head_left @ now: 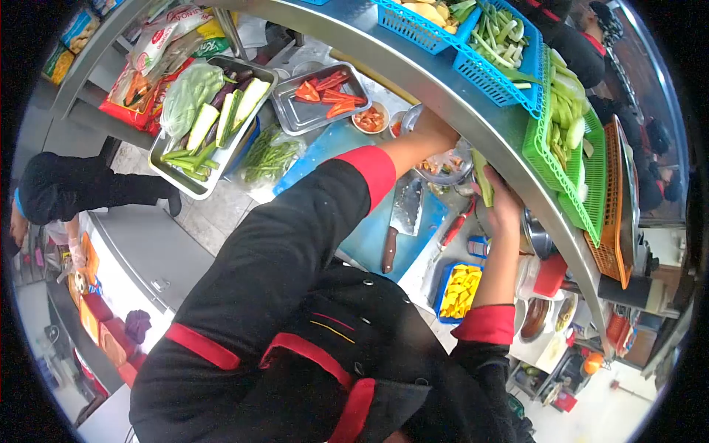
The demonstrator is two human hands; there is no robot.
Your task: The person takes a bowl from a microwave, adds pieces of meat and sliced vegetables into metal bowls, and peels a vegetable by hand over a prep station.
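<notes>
My right hand is closed around a long pale-green vegetable piece, perhaps zucchini, below the steel shelf edge. My left hand reaches over a metal bowl with chopped scraps in it. The shelf hides its fingers. Between my arms, a cleaver with a brown handle lies on a blue cutting board. To its right rests a red-handled tool, perhaps a peeler or knife. A small bowl of chopped red pieces stands left of my left hand.
Trays of zucchini strips and red pepper pieces stand at upper left, beside bagged green beans. Yellow chunks fill a blue container. The steel shelf overhead carries blue and green baskets. A person bends at far left.
</notes>
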